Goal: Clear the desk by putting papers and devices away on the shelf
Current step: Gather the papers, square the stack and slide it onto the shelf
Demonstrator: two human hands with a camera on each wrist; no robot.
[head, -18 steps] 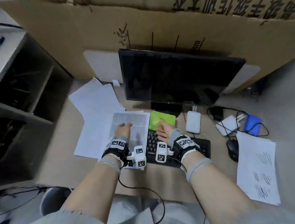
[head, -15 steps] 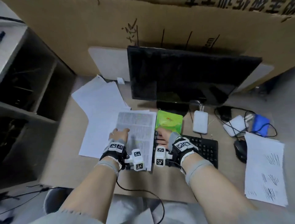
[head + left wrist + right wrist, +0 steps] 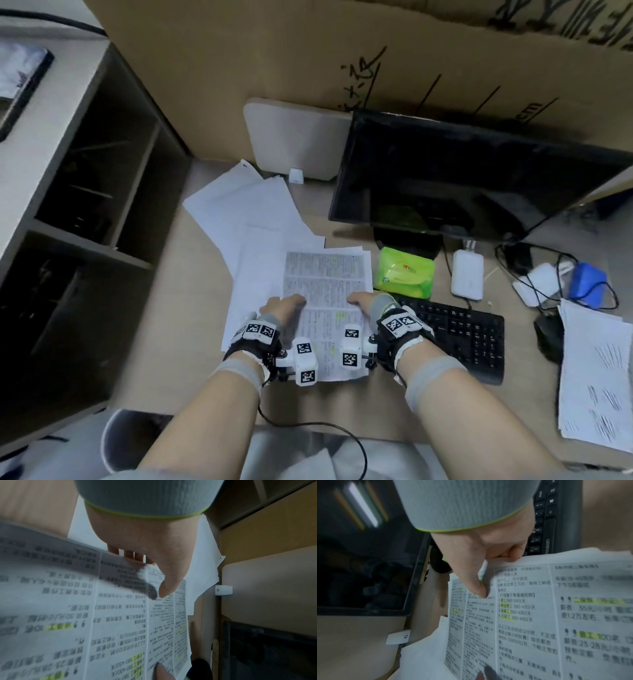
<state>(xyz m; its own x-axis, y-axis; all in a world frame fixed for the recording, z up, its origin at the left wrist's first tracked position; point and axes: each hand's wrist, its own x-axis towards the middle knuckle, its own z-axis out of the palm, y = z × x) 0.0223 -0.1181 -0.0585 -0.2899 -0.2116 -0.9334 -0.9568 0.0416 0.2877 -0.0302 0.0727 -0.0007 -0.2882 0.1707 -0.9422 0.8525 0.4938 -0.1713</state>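
Note:
A stack of printed sheets [image 3: 329, 277] with yellow highlights lies in front of me on the desk [image 3: 191, 308], overlapping blank white papers [image 3: 246, 212]. My left hand [image 3: 289, 303] pinches its left edge; in the left wrist view the left hand [image 3: 149, 573] has its thumb on top and its fingers under the sheet [image 3: 120, 615]. My right hand [image 3: 363, 299] pinches the right edge, and in the right wrist view the right hand [image 3: 494, 574] shows the thumb on the print [image 3: 530, 615] with fingers curled under. The near end of the stack is raised off the desk.
A dark shelf unit [image 3: 85, 192] stands at the left. The black keyboard [image 3: 459, 329], green tissue pack [image 3: 404, 272], white power bank [image 3: 467, 274], white adapter [image 3: 541, 282], blue device [image 3: 587, 279], mouse [image 3: 548, 337], another paper stack [image 3: 596, 377] and the monitor [image 3: 462, 178] lie to the right.
My right hand left the keyboard and green pack and took the right edge of the printed sheets. My left hand slid back to their left edge and gripped it.

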